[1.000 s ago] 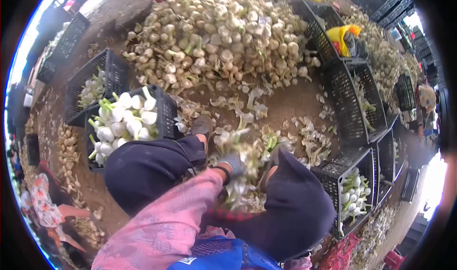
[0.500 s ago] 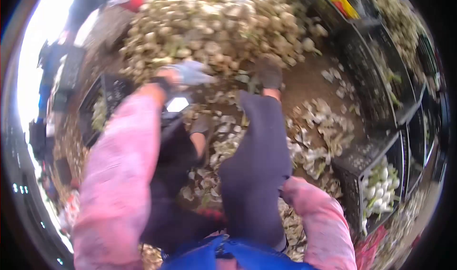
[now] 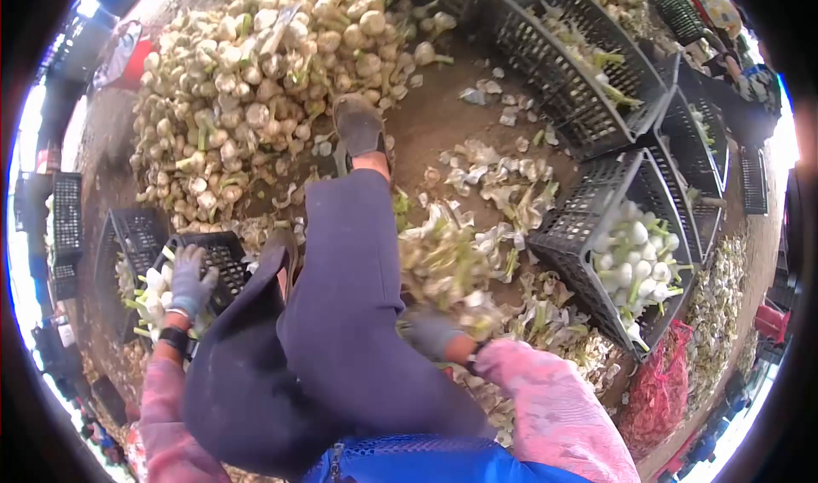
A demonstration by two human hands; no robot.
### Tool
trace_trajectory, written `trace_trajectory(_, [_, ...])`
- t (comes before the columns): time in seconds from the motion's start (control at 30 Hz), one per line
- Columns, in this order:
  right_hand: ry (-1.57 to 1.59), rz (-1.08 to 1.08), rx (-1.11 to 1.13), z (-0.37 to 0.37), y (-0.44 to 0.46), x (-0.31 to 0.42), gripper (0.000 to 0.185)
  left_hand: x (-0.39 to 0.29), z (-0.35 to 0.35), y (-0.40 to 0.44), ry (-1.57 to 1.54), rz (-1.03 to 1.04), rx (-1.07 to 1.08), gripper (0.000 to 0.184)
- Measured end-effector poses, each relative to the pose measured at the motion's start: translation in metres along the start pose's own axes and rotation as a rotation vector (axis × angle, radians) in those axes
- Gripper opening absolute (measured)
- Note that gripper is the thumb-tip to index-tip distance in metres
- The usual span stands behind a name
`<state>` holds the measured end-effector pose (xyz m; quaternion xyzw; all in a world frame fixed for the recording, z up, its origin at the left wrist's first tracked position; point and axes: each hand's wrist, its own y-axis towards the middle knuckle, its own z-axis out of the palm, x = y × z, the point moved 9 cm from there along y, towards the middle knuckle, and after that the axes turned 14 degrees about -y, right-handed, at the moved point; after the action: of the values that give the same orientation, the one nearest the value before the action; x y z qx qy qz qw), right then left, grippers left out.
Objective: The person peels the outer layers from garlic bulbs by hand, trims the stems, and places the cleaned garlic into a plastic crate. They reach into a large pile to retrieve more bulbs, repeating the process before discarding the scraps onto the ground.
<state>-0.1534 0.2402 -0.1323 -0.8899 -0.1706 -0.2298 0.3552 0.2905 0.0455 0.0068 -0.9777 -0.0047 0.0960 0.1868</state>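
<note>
My left hand [image 3: 192,283], in a grey glove, rests on the crate at my left side with its fingers spread. Under and beside it lie cleaned white garlic bulbs [image 3: 152,300] with green stems, inside the black crate [image 3: 223,261]. My right hand [image 3: 433,334], also gloved, is low beside my right knee, close to loose garlic peelings [image 3: 443,257]. Motion smears its fingers, so whether it holds anything does not show. A large heap of untrimmed garlic [image 3: 247,100] lies in front of my feet.
At the right, a black crate [image 3: 567,227] tilts toward me with white garlic bulbs [image 3: 639,253] in it. Behind it stand more black crates [image 3: 545,74]. A red mesh bag [image 3: 656,389] lies at the lower right. My shoe [image 3: 360,125] touches the heap's edge.
My left hand has gone from near the heap to the crate at my left. My right hand has come into sight by my knee. The view has swung to the right.
</note>
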Motion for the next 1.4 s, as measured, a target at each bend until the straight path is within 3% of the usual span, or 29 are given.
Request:
trace_trajectory(0.03, [-0.250, -0.074, 0.153, -0.006, -0.028, -0.012, 0.020, -0.007, 0.008, -0.003, 0.039, 0.000, -0.022, 0.057])
trace_trajectory(0.07, [-0.256, -0.030, 0.003, -0.037, -0.069, -0.025, 0.021, -0.025, 0.012, -0.005, 0.090, 0.015, -0.001, 0.055])
trace_trajectory(0.13, [-0.482, 0.023, 0.032, -0.022, -0.145, -0.058, 0.023, -0.051, 0.023, -0.015, 0.192, 0.022, 0.051, 0.050])
trace_trajectory(0.17, [-0.455, 0.162, 0.309, 0.029, -0.182, -0.094, 0.024, -0.042, 0.038, -0.013, 0.176, 0.069, 0.027, 0.048])
trace_trajectory(0.2, [-0.470, 0.115, 0.223, 0.056, -0.227, -0.109, 0.027, -0.023, 0.069, -0.004, 0.161, 0.120, 0.005, 0.045])
trace_trajectory(0.23, [-0.450, 0.159, 0.623, 0.108, -0.264, -0.135, 0.032, -0.011, 0.099, 0.006, 0.147, 0.174, -0.014, 0.042])
trace_trajectory(0.33, [-0.385, 0.136, 0.738, 0.082, -0.232, -0.129, 0.044, 0.012, 0.157, 0.030, -0.109, 0.136, 0.065, 0.041])
trace_trajectory(0.37, [-0.364, 0.123, 0.777, 0.066, -0.212, -0.123, 0.048, 0.060, 0.201, 0.054, -0.274, 0.040, 0.087, 0.043])
trace_trajectory(0.4, [-0.346, 0.111, 0.811, 0.049, -0.187, -0.122, 0.052, 0.053, 0.199, 0.064, -0.160, 0.079, 0.098, 0.050])
trace_trajectory(0.43, [-0.288, 0.242, 0.635, 0.032, -0.130, -0.149, 0.060, 0.035, 0.197, 0.080, -0.045, 0.118, 0.108, 0.058])
trace_trajectory(0.47, [-0.253, 0.477, 0.325, -0.084, -0.079, -0.124, 0.057, 0.001, 0.159, 0.082, -0.072, -0.019, 0.124, 0.067])
trace_trajectory(0.5, [-0.248, 0.447, -0.044, -0.118, -0.027, -0.142, 0.048, -0.024, 0.123, 0.081, -0.105, -0.161, 0.145, 0.078])
trace_trajectory(0.57, [-0.210, 0.348, -0.432, -0.221, 0.063, -0.149, 0.035, -0.001, 0.133, 0.117, -0.178, -0.256, 0.138, 0.089])
trace_trajectory(0.63, [-0.570, 0.454, -0.833, -0.269, 0.116, -0.168, 0.044, 0.033, 0.161, 0.135, -0.168, -0.321, 0.072, 0.089])
trace_trajectory(0.67, [-0.473, 0.558, -0.719, -0.266, 0.147, -0.184, 0.050, 0.038, 0.175, 0.128, -0.247, -0.486, 0.195, 0.090])
trace_trajectory(0.7, [-0.380, 0.680, -0.595, -0.259, 0.163, -0.198, 0.057, 0.042, 0.179, 0.120, -0.181, -0.442, 0.082, 0.088])
trace_trajectory(0.77, [-0.319, 0.555, -0.176, -0.243, 0.184, -0.154, 0.060, 0.011, 0.215, 0.100, -0.084, -0.274, -0.093, 0.085])
trace_trajectory(0.8, [-0.478, 0.433, -0.409, -0.199, 0.189, -0.155, 0.058, -0.010, 0.238, 0.092, -0.141, -0.202, -0.081, 0.083])
trace_trajectory(0.83, [-0.386, 0.462, -0.195, -0.223, 0.152, -0.095, 0.056, -0.030, 0.258, 0.086, -0.227, -0.170, 0.001, 0.081])
trace_trajectory(0.93, [-0.477, 0.291, -0.327, -0.106, 0.122, -0.087, 0.065, -0.059, 0.290, 0.077, -0.400, -0.184, 0.218, 0.076])
trace_trajectory(1.03, [-0.419, 0.308, -0.290, -0.025, 0.031, -0.099, 0.078, -0.073, 0.297, 0.076, -0.432, -0.155, 0.314, 0.071])
trace_trajectory(1.07, [-0.141, 0.479, -0.115, 0.005, -0.016, -0.120, 0.087, -0.076, 0.297, 0.076, -0.439, -0.147, 0.339, 0.069])
trace_trajectory(1.13, [0.192, 0.755, -0.205, 0.055, -0.113, -0.155, 0.089, -0.084, 0.299, 0.080, -0.460, -0.135, 0.391, 0.066])
trace_trajectory(1.17, [0.175, 0.943, -0.062, 0.052, -0.167, -0.153, 0.067, -0.089, 0.300, 0.083, -0.461, -0.122, 0.414, 0.064])
trace_trajectory(1.23, [0.136, 1.075, 0.066, 0.078, -0.259, -0.159, 0.060, -0.101, 0.301, 0.083, -0.474, -0.082, 0.458, 0.061])
trace_trajectory(1.33, [0.129, 1.066, 0.199, 0.124, -0.352, -0.185, 0.050, -0.109, 0.289, 0.054, -0.475, -0.010, 0.519, 0.056])
trace_trajectory(1.4, [0.125, 0.994, 0.222, 0.126, -0.337, -0.217, 0.044, -0.117, 0.276, 0.021, -0.488, 0.019, 0.581, 0.053])
